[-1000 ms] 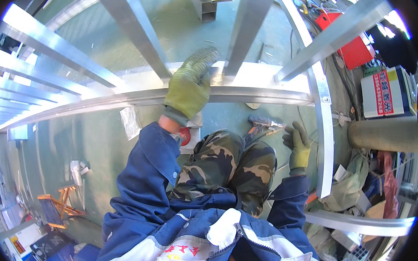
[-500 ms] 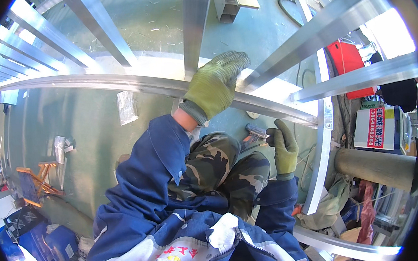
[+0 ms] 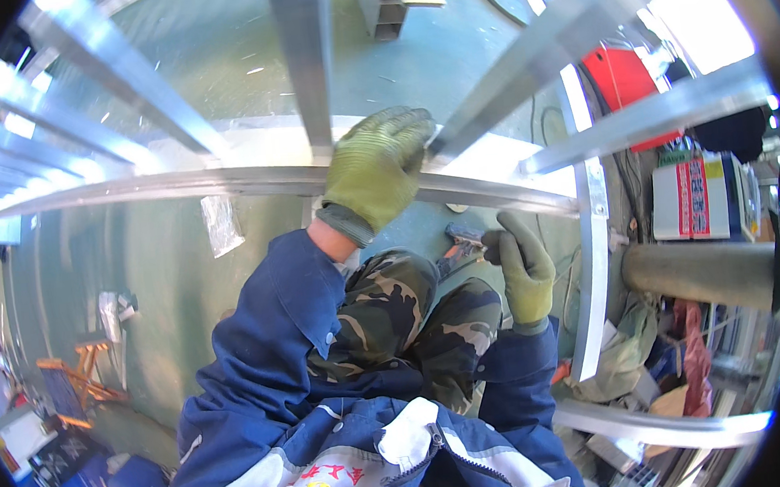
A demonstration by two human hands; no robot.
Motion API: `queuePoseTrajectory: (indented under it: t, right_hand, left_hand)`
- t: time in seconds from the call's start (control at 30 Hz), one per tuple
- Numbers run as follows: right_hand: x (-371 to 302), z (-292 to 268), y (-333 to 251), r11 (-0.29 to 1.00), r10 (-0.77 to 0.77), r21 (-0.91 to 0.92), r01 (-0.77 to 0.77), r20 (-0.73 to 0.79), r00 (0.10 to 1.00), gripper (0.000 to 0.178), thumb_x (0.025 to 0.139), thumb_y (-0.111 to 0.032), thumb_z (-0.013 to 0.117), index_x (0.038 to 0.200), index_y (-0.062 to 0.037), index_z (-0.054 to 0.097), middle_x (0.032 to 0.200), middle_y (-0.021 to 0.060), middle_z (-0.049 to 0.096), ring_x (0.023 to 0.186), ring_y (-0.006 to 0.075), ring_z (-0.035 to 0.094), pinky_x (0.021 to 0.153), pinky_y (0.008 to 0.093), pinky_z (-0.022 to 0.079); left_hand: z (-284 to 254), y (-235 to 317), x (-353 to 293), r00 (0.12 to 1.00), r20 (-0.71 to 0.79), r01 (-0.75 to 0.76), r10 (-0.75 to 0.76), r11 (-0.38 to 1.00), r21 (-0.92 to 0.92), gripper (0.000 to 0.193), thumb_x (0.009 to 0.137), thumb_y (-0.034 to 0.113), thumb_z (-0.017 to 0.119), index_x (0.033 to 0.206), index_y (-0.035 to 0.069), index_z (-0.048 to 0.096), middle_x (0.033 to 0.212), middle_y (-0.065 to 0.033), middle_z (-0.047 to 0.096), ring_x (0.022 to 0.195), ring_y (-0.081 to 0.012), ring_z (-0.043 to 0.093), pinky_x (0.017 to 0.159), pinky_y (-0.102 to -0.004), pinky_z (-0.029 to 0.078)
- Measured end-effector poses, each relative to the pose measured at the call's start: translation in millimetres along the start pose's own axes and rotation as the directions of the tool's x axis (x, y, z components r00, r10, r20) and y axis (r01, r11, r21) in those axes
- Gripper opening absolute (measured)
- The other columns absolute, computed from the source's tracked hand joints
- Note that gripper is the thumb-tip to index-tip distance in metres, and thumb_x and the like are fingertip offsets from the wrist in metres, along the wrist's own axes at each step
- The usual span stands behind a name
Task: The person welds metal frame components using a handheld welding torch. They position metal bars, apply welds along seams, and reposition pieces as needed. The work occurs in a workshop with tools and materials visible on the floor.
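Observation:
A silvery metal frame (image 3: 261,179) of long rails and spaced bars stretches across the view in front of me. My left hand (image 3: 375,167), in an olive work glove, lies over its near rail between two bars. The fingers are stretched out, pointing right along the rail; the thumb is hidden. My right hand (image 3: 526,274), gloved the same way, is raised beside my right knee, apart from the rail. Its fingers are bent together at the tips, and whatever they may hold is too small to make out. Camouflage trousers (image 3: 386,303) cover my bent legs below the frame.
At left a small wooden folding stool (image 3: 80,382) stands on the green floor (image 3: 165,289). A white box with a red label (image 3: 694,201), a red case (image 3: 620,83) and a thick grey tube (image 3: 699,276) crowd the right. A hollow metal profile (image 3: 383,11) lies beyond the frame.
The view has shifted slightly, so the frame and surroundings sit differently. My left hand stays over the rail, and my right hand remains raised with its fingers bent.

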State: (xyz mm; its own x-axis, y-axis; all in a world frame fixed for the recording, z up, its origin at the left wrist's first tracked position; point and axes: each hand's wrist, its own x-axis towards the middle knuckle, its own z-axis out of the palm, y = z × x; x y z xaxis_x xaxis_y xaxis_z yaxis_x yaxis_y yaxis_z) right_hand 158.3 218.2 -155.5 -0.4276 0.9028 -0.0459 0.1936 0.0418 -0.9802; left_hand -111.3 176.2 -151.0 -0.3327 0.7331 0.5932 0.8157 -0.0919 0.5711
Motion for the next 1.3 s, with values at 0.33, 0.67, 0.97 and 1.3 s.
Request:
queuePoseTrajectory:
  t: [0.33, 0.67, 0.97, 1.3]
  right_hand:
    - [12, -49, 40, 0.962, 0.260, 0.060, -0.268, 0.118, 0.958, 0.033, 0.108, -0.017, 0.063, 0.136, -0.0017, 0.069, 0.101, 0.0054, 0.078, 0.086, 0.0113, 0.072, 0.077, 0.0271, 0.058]
    - [-32, -41, 325, 0.588, 0.648, -0.652, -0.479, 0.024, 0.762, 0.105, 0.079, -0.067, 0.079, 0.149, 0.0060, 0.049, 0.133, 0.0329, 0.067, 0.122, 0.0451, 0.068, 0.106, 0.0481, 0.051]
    - [-46, 61, 351, 0.441, 0.799, -0.508, -0.740, -0.153, 0.581, 0.126, 0.083, -0.069, 0.075, 0.160, 0.0127, 0.019, 0.139, 0.0364, 0.061, 0.124, 0.0493, 0.066, 0.103, 0.0520, 0.053]
    - [5, 50, 393, 0.458, 0.503, -0.315, -0.831, -0.679, 0.535, 0.119, 0.075, -0.060, 0.083, 0.161, 0.0028, 0.028, 0.154, 0.0337, 0.049, 0.134, 0.0492, 0.058, 0.105, 0.0555, 0.051]
  left_hand:
    - [0, 3, 5, 0.999, 0.048, -0.002, 0.000, 0.999, 0.041, 0.019, 0.090, 0.009, 0.074, 0.108, 0.008, 0.079, 0.116, -0.0117, 0.078, 0.114, -0.0343, 0.072, 0.102, -0.0441, 0.057]
    - [-2, 10, 2, 0.992, 0.116, 0.038, -0.040, 0.999, 0.017, 0.018, 0.087, 0.002, 0.075, 0.105, 0.004, 0.077, 0.105, -0.0161, 0.075, 0.099, -0.0373, 0.072, 0.089, -0.0446, 0.057]
    - [-10, 7, -3, 0.991, 0.127, 0.037, -0.041, 0.999, 0.038, 0.014, 0.088, -0.002, 0.072, 0.101, 0.002, 0.074, 0.089, -0.0129, 0.067, 0.075, -0.0289, 0.066, 0.069, -0.0382, 0.052]
    - [-2, 16, 1, 0.967, 0.197, 0.171, -0.160, 0.985, -0.039, 0.013, 0.090, -0.001, 0.074, 0.102, 0.003, 0.076, 0.091, -0.0094, 0.069, 0.077, -0.0222, 0.068, 0.066, -0.0339, 0.053]
